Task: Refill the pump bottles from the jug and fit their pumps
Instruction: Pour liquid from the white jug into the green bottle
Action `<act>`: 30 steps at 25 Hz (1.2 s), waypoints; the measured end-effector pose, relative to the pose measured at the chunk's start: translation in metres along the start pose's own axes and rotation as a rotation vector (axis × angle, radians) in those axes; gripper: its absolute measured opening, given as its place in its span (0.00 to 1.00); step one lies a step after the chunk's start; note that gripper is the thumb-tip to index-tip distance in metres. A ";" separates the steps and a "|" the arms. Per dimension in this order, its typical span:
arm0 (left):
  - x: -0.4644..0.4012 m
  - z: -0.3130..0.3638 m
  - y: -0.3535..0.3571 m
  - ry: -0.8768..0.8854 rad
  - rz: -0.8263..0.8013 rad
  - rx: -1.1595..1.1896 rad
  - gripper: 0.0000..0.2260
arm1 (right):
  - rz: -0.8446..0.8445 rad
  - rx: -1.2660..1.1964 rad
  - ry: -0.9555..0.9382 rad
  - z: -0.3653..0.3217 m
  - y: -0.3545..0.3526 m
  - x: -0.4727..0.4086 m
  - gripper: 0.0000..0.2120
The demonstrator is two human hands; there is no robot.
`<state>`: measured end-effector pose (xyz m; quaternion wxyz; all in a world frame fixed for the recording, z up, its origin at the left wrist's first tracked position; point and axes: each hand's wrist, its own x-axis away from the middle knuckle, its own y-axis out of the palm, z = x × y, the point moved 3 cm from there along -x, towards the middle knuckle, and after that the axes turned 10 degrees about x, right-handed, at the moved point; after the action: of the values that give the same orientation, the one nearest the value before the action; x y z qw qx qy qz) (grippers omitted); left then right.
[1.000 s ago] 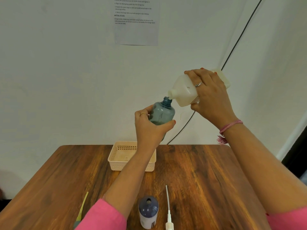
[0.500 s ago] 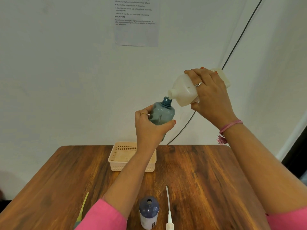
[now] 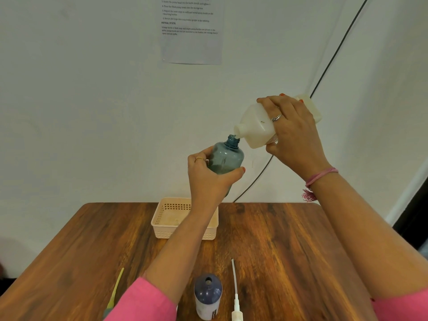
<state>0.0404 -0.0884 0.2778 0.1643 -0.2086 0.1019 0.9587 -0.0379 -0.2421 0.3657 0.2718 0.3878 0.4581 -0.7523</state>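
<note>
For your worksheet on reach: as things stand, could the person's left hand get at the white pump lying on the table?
Probably not yet: the left hand is gripping the blue bottle under the jug. The white pump itself lies uncovered.

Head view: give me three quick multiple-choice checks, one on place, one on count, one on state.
1. Where is the basket?
A. Far side of the table, near the wall
B. On the floor
C. Beside the near edge

2. How many loose pumps lie on the table?
A. None
B. Two
C. Four

3. How is the jug held?
A. Upright
B. Tipped, mouth at the teal bottle neck
C. Capped, lying flat

Answers: 1 A, it sits by the wall. 2 B, a yellow pump and a white pump. 3 B, the right hand tilts it.
</note>
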 end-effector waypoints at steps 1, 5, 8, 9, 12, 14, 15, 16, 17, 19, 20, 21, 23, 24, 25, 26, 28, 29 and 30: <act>0.000 0.000 0.000 0.000 0.000 0.002 0.31 | 0.002 0.000 -0.003 0.000 0.000 0.000 0.40; 0.000 0.001 0.000 0.000 -0.001 0.025 0.31 | 0.000 0.000 -0.010 -0.001 0.000 -0.001 0.39; 0.001 0.001 -0.001 0.002 -0.001 0.027 0.31 | -0.002 0.006 -0.015 -0.001 -0.001 -0.001 0.39; 0.001 0.000 -0.001 0.002 -0.001 0.025 0.31 | -0.001 0.007 -0.016 -0.001 -0.001 -0.001 0.39; 0.001 0.001 -0.001 0.001 0.001 0.024 0.31 | 0.003 0.004 -0.011 -0.001 -0.003 -0.001 0.39; 0.002 0.002 -0.002 0.001 0.003 0.019 0.31 | 0.000 0.006 -0.012 -0.002 -0.003 -0.001 0.39; 0.002 0.002 -0.002 0.002 0.003 0.017 0.31 | -0.001 0.006 -0.014 -0.002 -0.003 -0.001 0.39; 0.002 0.002 -0.002 0.004 0.003 0.016 0.31 | -0.004 0.008 -0.015 -0.002 -0.003 -0.001 0.40; 0.003 0.002 -0.002 0.005 0.002 0.015 0.31 | -0.006 0.011 -0.016 -0.003 -0.003 -0.001 0.40; 0.003 0.003 -0.003 0.010 0.001 0.012 0.31 | -0.008 0.012 -0.015 -0.003 -0.003 -0.001 0.40; 0.003 0.003 -0.003 0.009 0.001 0.013 0.31 | -0.009 0.011 -0.016 -0.003 -0.003 -0.001 0.40; 0.003 0.003 -0.003 0.007 0.002 0.014 0.31 | -0.010 0.009 -0.016 -0.003 -0.004 -0.002 0.40; 0.003 0.003 -0.003 0.005 0.003 0.017 0.31 | -0.012 0.010 -0.014 -0.003 -0.004 -0.001 0.39; 0.004 0.003 -0.003 0.004 0.003 0.018 0.31 | -0.011 0.012 -0.013 -0.003 -0.005 -0.001 0.40; 0.004 0.003 -0.003 0.006 0.004 0.019 0.31 | -0.012 0.014 -0.014 -0.003 -0.005 -0.001 0.40; 0.005 0.003 -0.003 0.007 0.005 0.021 0.31 | -0.013 0.015 -0.014 -0.003 -0.004 -0.001 0.40; 0.005 0.004 -0.003 0.009 0.007 0.026 0.31 | -0.012 0.016 -0.018 -0.004 -0.004 0.000 0.40; 0.005 0.004 -0.003 0.010 0.007 0.028 0.31 | -0.010 0.016 -0.020 -0.003 -0.005 -0.001 0.40; 0.005 0.004 -0.003 0.009 0.006 0.031 0.31 | -0.007 0.016 -0.020 -0.003 -0.005 -0.001 0.39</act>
<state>0.0355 -0.0827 0.2791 0.1641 -0.2102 0.1181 0.9565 -0.0401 -0.2368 0.3678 0.2709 0.3806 0.4508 -0.7606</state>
